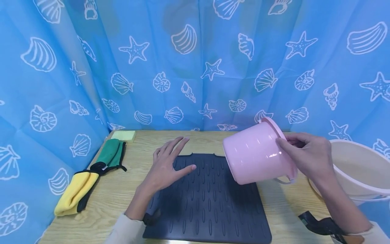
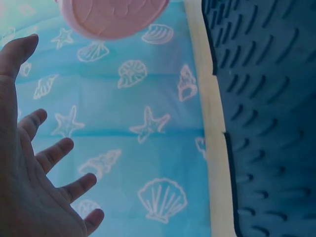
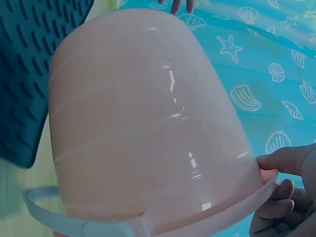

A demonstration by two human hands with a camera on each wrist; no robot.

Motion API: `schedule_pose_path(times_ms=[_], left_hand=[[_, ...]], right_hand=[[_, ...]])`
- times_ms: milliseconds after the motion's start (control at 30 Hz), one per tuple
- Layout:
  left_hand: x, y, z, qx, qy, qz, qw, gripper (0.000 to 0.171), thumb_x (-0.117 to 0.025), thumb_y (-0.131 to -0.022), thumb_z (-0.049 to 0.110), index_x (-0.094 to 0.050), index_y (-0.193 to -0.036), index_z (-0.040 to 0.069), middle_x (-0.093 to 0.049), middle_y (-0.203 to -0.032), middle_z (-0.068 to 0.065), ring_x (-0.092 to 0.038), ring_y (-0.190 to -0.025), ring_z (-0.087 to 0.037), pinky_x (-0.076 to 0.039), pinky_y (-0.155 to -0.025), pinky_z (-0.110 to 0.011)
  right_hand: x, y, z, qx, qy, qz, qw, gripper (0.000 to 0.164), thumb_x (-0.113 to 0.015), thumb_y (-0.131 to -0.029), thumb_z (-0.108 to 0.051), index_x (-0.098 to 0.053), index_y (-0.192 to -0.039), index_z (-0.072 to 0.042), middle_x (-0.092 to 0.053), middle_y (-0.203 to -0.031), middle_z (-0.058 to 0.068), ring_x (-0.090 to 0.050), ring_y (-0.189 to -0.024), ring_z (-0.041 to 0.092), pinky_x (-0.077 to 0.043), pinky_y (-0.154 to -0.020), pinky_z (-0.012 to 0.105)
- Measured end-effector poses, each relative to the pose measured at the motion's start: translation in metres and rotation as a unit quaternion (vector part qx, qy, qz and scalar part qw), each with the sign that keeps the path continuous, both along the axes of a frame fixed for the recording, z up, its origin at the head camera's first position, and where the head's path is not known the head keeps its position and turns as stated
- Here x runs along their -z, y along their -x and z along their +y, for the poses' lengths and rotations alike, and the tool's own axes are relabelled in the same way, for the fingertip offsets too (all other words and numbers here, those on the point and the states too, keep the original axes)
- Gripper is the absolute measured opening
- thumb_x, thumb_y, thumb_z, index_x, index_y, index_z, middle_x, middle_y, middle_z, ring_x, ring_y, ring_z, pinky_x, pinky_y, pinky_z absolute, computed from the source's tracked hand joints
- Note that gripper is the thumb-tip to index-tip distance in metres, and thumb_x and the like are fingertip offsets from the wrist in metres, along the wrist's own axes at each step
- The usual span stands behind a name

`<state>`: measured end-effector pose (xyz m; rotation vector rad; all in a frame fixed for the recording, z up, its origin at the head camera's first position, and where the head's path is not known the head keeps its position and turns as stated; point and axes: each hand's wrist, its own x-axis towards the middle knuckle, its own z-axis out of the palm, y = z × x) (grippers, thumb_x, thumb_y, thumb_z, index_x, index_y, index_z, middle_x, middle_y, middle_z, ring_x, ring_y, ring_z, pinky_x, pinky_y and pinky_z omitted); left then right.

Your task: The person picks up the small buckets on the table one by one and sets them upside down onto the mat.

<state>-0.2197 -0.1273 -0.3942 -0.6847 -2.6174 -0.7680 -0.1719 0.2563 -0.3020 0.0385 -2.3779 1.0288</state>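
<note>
A pink plastic bucket [image 1: 256, 154] is tilted on its side above the mat, its base toward the left and its mouth toward the right. My right hand [image 1: 310, 154] grips its rim, thumb on the outer wall and fingers curled over the edge, as the right wrist view [image 3: 284, 197] also shows. The bucket's pale handle [image 3: 79, 222] hangs loose below the rim. My left hand [image 1: 169, 166] hovers left of the bucket with fingers spread and holds nothing. In the left wrist view, the bucket's round base [image 2: 116, 15] appears beyond the left thumb.
A dark ridged mat [image 1: 201, 206] lies on the wooden table [image 1: 122, 189]. At the right stands a large white basin [image 1: 359, 166]. Along the left edge are a green cloth [image 1: 111, 152], a yellow cloth [image 1: 74, 191] and a pale yellow sponge [image 1: 124, 136]. A blue shell-patterned curtain [image 1: 182, 67] hangs behind.
</note>
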Motion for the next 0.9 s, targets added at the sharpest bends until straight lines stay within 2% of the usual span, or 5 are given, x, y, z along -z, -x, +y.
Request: schedule_pose_path(times_ms=[200,367,500,633,900], left_hand=[[-0.005,0.003,0.016,0.019,-0.013,-0.009,0.9997,0.087,-0.060,-0.086,0.069,-0.020,-0.158,0.043,-0.020,-0.164,0.010,-0.021,-0.148,-0.025,-0.015,-0.110,-0.066],[-0.009,0.004,0.030,0.034,-0.032,-0.025,0.9986,0.088,-0.060,-0.085,0.071,-0.015,-0.157,0.049,-0.014,-0.164,0.015,-0.017,-0.150,-0.020,-0.012,-0.112,-0.067],[-0.013,0.005,0.041,0.044,-0.047,-0.042,0.9971,0.090,-0.058,-0.083,0.072,-0.012,-0.157,0.051,-0.009,-0.165,0.018,-0.010,-0.151,-0.017,-0.008,-0.113,-0.066],[-0.015,0.007,0.047,0.048,-0.061,-0.051,0.9957,0.092,-0.060,-0.082,0.070,-0.014,-0.158,0.048,-0.009,-0.166,0.013,-0.008,-0.152,-0.021,-0.009,-0.113,-0.069],[-0.016,0.007,0.057,0.061,-0.096,-0.074,0.9907,0.096,-0.066,-0.078,0.066,-0.011,-0.156,0.054,-0.005,-0.166,0.014,-0.007,-0.152,-0.026,-0.024,-0.106,-0.072]], right_hand=[[0.003,0.001,-0.006,-0.009,0.048,-0.008,0.999,0.034,-0.081,-0.086,-0.028,-0.078,-0.108,-0.002,-0.073,-0.080,0.000,-0.065,-0.067,0.005,-0.053,-0.059,0.015],[0.008,0.005,-0.012,-0.022,0.074,0.004,0.997,0.030,-0.079,-0.088,-0.023,-0.077,-0.109,-0.001,-0.071,-0.078,-0.005,-0.064,-0.067,0.008,-0.053,-0.058,0.016],[0.011,0.006,-0.017,-0.022,0.085,0.008,0.996,0.030,-0.077,-0.089,-0.024,-0.077,-0.110,-0.002,-0.071,-0.082,-0.004,-0.064,-0.069,0.010,-0.053,-0.058,0.016],[0.015,0.009,-0.028,-0.023,0.087,0.009,0.996,0.030,-0.076,-0.090,-0.027,-0.077,-0.110,-0.004,-0.072,-0.090,0.003,-0.063,-0.073,0.012,-0.054,-0.060,0.017],[0.023,0.013,-0.042,-0.026,0.167,0.020,0.985,0.025,-0.078,-0.088,-0.018,-0.078,-0.106,-0.001,-0.073,-0.087,0.004,-0.065,-0.071,0.012,-0.056,-0.063,0.019]])
